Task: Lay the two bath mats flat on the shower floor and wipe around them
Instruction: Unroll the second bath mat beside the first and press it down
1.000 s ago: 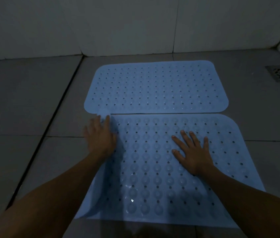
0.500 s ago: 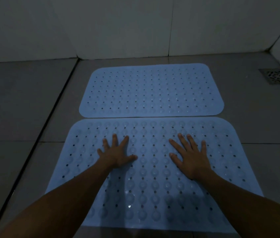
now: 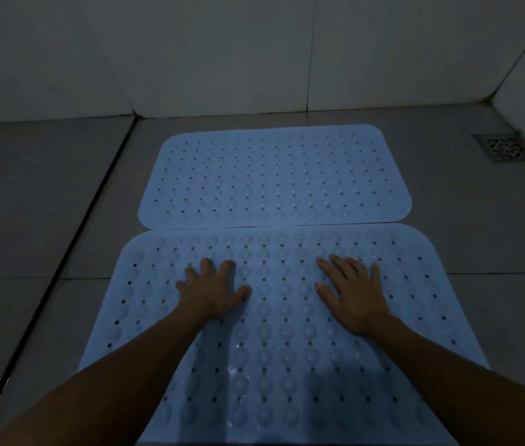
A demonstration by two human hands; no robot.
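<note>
Two pale blue rubber bath mats with rows of holes and suction bumps lie flat on the grey tiled floor. The far mat lies close to the back wall. The near mat lies right in front of it, their long edges touching. My left hand rests palm down on the near mat, left of its middle, fingers spread. My right hand lies flat on the same mat to the right, fingers apart. Neither hand holds anything.
A square metal floor drain sits at the far right near the wall corner. White tiled walls close off the back and right. A dark grout line runs diagonally along the floor left of the mats.
The near mat's left side, folded under my left hand a second ago, now lies spread flat. My left hand moved right onto the mat's middle. My right hand barely shifted.
</note>
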